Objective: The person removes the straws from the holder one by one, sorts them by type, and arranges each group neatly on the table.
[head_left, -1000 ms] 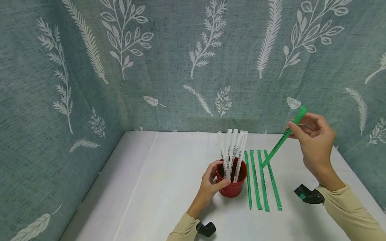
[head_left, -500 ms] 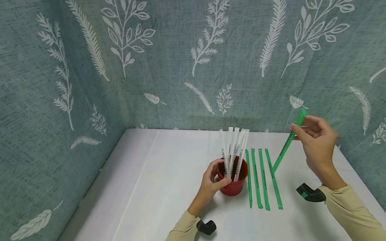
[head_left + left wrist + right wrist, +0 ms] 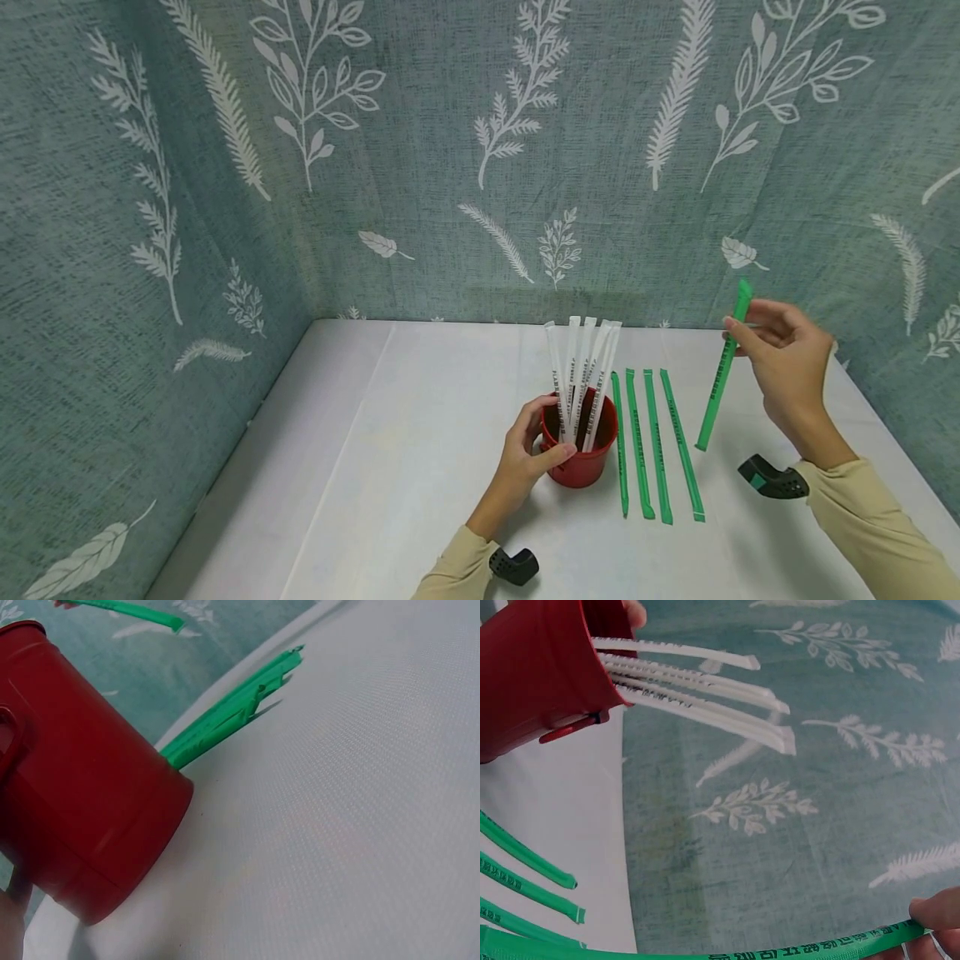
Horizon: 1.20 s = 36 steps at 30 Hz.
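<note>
My left hand (image 3: pixel 528 454) grips a small red bucket (image 3: pixel 577 471) by its left side, thumb at the front rim. Several white paper-wrapped straws (image 3: pixel 573 367) stand in the bucket and lean apart above its rim. Over the table to the right, my right hand (image 3: pixel 791 358) pinches a green-wrapped straw (image 3: pixel 722 375) near its upper end. That straw hangs steeply, its lower end tilted to the left. Between the bucket and the held straw, several green-wrapped straws (image 3: pixel 656 446) lie side by side. In the left wrist view, the bucket (image 3: pixel 82 765) hides part of these straws.
A white cloth (image 3: pixel 420 467) covers the table. Green leaf-patterned fabric (image 3: pixel 420 150) hangs behind and along the left side. Each wrist carries a black device, one at the left cuff (image 3: pixel 513 567) and one at the right cuff (image 3: pixel 772 479).
The held green-wrapped straw has swung steeper, and its lower end has moved right, off the lying straws. My right hand has shifted slightly right and down. The left hand stays on the bucket.
</note>
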Each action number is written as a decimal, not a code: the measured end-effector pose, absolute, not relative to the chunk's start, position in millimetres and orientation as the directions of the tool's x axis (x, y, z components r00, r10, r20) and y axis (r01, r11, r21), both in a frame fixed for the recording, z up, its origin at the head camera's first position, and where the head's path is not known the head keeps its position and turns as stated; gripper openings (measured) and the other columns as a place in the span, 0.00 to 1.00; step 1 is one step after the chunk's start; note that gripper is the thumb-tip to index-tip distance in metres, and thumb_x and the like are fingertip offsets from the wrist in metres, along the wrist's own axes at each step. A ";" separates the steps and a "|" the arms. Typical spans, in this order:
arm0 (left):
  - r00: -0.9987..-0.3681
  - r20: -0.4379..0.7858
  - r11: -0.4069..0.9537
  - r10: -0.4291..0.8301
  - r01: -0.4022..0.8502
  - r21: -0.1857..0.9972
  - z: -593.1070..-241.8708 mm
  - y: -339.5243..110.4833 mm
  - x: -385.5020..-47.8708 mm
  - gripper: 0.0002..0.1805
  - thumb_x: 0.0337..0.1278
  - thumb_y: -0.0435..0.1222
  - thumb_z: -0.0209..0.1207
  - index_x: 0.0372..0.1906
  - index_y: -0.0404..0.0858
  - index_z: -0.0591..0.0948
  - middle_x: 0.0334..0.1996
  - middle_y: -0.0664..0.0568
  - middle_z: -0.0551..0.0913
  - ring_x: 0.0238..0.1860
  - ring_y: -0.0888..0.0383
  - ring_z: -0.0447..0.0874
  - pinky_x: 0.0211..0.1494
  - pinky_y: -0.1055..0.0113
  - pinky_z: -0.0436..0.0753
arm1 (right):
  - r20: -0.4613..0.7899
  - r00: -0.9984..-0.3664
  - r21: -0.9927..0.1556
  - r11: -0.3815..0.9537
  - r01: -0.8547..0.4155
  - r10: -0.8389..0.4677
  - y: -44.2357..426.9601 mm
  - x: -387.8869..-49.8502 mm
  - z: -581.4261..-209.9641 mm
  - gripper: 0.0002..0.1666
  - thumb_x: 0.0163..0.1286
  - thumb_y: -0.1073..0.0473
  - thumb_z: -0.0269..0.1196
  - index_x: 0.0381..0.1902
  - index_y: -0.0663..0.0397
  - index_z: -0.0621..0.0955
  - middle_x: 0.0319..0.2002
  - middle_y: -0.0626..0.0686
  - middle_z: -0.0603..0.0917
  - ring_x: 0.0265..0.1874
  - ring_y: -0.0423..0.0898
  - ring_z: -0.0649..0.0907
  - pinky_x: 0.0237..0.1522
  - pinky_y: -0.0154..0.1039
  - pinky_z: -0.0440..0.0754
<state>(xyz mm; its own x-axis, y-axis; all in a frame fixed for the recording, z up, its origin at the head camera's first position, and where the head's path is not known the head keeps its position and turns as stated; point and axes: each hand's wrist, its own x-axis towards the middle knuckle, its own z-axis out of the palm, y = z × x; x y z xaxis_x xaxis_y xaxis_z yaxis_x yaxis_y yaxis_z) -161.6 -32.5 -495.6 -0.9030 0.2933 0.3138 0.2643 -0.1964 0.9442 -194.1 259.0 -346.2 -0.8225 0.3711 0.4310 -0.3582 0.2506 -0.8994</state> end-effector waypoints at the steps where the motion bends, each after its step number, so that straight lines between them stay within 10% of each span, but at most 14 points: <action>1: -0.903 0.315 -0.198 0.292 0.265 0.944 -496.4 -32.4 -161.7 0.32 0.54 0.37 0.64 0.65 0.46 0.66 0.61 0.49 0.72 0.61 0.52 0.69 0.60 0.54 0.67 | 0.428 -0.824 -0.900 0.256 -0.353 0.370 259.5 -194.6 -347.0 0.18 0.58 0.72 0.66 0.48 0.61 0.80 0.34 0.44 0.83 0.27 0.34 0.82 0.25 0.25 0.77; 21: -0.901 0.307 -0.184 0.308 0.260 0.948 -467.1 -34.6 -149.1 0.33 0.55 0.33 0.62 0.65 0.34 0.63 0.61 0.41 0.70 0.60 0.47 0.69 0.59 0.48 0.66 | 0.316 -0.878 -0.920 0.344 -0.190 0.359 272.1 -202.8 -367.8 0.18 0.62 0.65 0.65 0.50 0.55 0.78 0.36 0.41 0.81 0.28 0.31 0.80 0.26 0.24 0.77; 36: -0.905 0.298 -0.197 0.304 0.246 0.949 -496.3 -32.8 -161.3 0.32 0.55 0.39 0.63 0.65 0.48 0.65 0.61 0.51 0.71 0.61 0.53 0.69 0.60 0.54 0.66 | 0.200 -0.927 -0.921 0.383 -0.068 0.318 278.4 -205.3 -374.2 0.17 0.66 0.58 0.62 0.51 0.55 0.75 0.35 0.37 0.76 0.29 0.28 0.79 0.28 0.25 0.78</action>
